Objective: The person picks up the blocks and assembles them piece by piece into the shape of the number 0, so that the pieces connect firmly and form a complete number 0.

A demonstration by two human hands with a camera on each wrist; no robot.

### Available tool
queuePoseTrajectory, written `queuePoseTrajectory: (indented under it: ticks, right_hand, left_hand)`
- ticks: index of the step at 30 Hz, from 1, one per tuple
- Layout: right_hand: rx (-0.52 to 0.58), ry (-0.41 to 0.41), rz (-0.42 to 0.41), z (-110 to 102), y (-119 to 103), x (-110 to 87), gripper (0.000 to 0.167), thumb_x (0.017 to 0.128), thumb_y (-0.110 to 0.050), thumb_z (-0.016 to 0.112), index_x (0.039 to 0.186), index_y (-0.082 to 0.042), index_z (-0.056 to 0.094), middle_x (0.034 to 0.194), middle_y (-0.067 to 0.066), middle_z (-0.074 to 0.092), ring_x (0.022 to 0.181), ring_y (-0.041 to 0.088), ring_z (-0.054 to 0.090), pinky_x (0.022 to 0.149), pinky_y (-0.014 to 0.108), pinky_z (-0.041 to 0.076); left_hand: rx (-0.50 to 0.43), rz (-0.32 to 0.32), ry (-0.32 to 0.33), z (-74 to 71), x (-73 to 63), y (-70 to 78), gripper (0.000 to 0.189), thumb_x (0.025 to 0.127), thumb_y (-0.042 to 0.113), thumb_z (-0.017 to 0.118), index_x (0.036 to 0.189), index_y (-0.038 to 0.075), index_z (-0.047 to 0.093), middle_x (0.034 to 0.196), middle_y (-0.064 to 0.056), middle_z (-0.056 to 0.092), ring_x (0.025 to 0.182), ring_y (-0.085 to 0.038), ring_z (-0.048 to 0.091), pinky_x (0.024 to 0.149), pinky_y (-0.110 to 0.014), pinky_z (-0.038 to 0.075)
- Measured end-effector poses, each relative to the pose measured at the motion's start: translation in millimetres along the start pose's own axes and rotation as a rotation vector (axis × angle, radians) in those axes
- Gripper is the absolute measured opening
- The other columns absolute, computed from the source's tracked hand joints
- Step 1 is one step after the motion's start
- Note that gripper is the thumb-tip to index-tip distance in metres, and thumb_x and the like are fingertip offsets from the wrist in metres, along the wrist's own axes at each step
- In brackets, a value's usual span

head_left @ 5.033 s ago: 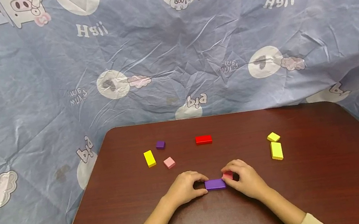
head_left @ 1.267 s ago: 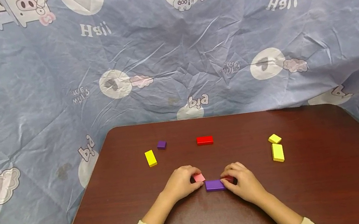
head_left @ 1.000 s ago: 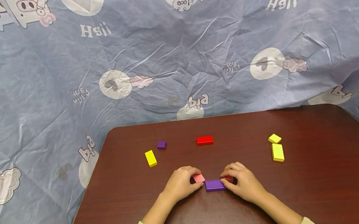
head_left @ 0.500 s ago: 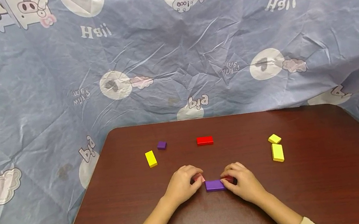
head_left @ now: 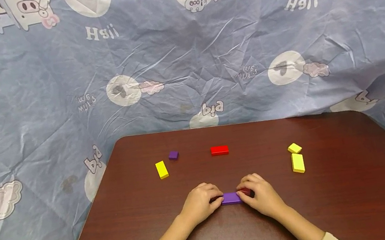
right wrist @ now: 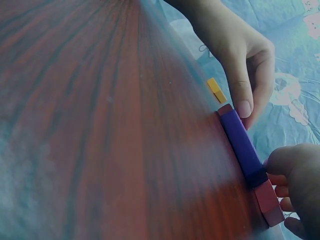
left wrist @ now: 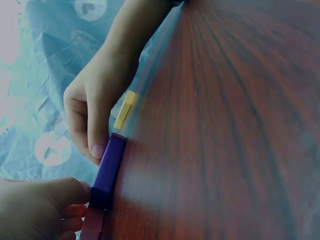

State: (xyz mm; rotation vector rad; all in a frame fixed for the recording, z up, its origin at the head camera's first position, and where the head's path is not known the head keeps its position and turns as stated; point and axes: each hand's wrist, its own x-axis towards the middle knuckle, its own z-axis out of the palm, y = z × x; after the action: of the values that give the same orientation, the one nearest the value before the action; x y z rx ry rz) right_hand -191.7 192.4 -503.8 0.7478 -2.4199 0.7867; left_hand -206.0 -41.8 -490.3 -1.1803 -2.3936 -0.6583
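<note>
Purple block (head_left: 231,198) is pinched at its ends between the left hand (head_left: 200,202) and right hand (head_left: 261,193), near the table's (head_left: 345,196) front edge. Beside it, the pink block seen earlier is now hidden under the left fingers, and the red block (head_left: 245,191) is mostly covered.

We see a long purple block (head_left: 231,198) lying flat on the dark wooden table (head_left: 345,196), near its front edge, with its long side running left to right between our two hands. At its left end sits a small pink block (right wrist: 225,109), of which only a corner shows in the right wrist view, the rest being hidden under our left hand (head_left: 199,202). Touching its right end lies a small red block (head_left: 245,191), also flat, partly covered by the fingers of our right hand (head_left: 261,195), so the three pieces form one row.
</note>
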Motion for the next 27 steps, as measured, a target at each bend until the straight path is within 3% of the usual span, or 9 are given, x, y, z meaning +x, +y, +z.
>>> queuePoseTrajectory:
  ticks: [11,17,21,27]
  right_hand:
    - [-0.006,-0.007,-0.004,-2.4,-0.8,-0.1,0.014,0.075,-0.012,0.083,0.085,-0.014,0.073,0.089,-0.006,0.063,0.087,0.010,0.054,0.071,0.031,0.051]
    - [0.013,0.065,-0.027,-9.7,6.0,-1.2,0.012,0.078,-0.009,0.079,0.088,-0.009,0.074,0.093,-0.003,0.064,0.090,0.015,0.056,0.075,0.034,0.049]
    - [-0.016,0.095,0.021,-24.5,18.8,-4.9,0.013,0.079,-0.007,0.078,0.090,-0.009,0.073,0.095,-0.003,0.064,0.091,0.016,0.057,0.077,0.038,0.048]
    - [-0.086,0.066,0.135,-54.9,44.8,-11.0,0.015,0.080,-0.009,0.077,0.094,-0.007,0.073,0.096,-0.001,0.065,0.094,0.019,0.057,0.078,0.044,0.048]
  left_hand:
    - [-0.014,-0.024,0.000,1.6,-0.7,1.0,0.004,0.085,0.018,0.075,0.087,0.015,0.078,0.089,0.006,0.070,0.085,-0.011,0.063,0.079,-0.025,0.051]
    - [-0.016,-0.041,-0.010,2.8,-0.2,0.4,0.004,0.086,0.019,0.075,0.088,0.016,0.078,0.089,0.006,0.070,0.084,-0.011,0.063,0.079,-0.024,0.051]
    - [-0.024,-0.055,-0.020,2.7,-0.7,0.9,0.005,0.086,0.019,0.074,0.089,0.016,0.078,0.090,0.006,0.070,0.086,-0.011,0.063,0.080,-0.025,0.052]
    - [-0.030,-0.054,-0.018,2.9,-0.7,0.1,0.005,0.086,0.019,0.074,0.089,0.016,0.078,0.090,0.005,0.070,0.086,-0.011,0.063,0.080,-0.025,0.052]
